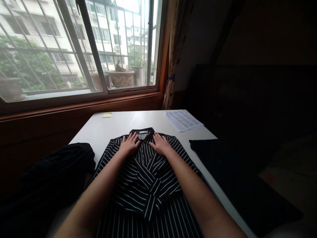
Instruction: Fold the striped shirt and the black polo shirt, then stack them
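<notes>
A black garment with thin white stripes [146, 185] lies spread on the white table [99, 132], its collar toward the window. My left hand [129, 144] rests flat on the cloth just left of the collar, fingers stretched out. My right hand [160, 144] lies flat to the right of the collar, fingers apart too. Neither hand holds anything; both press on the upper chest of the garment. A white label shows inside the collar [143, 134] between my fingertips.
A pile of dark cloth [56, 175] sits at the table's left. A dark flat item [223, 165] lies at the right edge. Printed paper sheets [183, 119] and a yellow sticky note [107, 115] lie at the far side, under the barred window [74, 49].
</notes>
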A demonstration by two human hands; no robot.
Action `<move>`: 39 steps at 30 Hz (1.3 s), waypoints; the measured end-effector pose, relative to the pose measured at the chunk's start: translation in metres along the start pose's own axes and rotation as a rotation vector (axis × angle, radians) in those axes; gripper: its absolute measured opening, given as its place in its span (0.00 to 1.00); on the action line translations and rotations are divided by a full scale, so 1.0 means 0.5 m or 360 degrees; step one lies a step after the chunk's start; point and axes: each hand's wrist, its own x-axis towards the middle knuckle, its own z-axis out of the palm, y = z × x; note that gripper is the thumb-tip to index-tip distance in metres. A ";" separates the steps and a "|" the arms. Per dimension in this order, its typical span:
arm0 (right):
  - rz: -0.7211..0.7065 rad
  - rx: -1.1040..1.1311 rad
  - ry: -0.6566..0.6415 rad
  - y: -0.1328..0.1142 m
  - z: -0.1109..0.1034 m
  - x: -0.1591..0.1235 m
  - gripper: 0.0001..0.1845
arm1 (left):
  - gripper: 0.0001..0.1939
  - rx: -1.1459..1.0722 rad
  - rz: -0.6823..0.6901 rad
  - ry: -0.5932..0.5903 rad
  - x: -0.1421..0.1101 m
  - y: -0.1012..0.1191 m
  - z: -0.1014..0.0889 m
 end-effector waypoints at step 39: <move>-0.0001 0.0005 0.0005 0.011 0.005 0.025 0.46 | 0.38 -0.0047 -0.0018 -0.0073 0.041 -0.025 0.003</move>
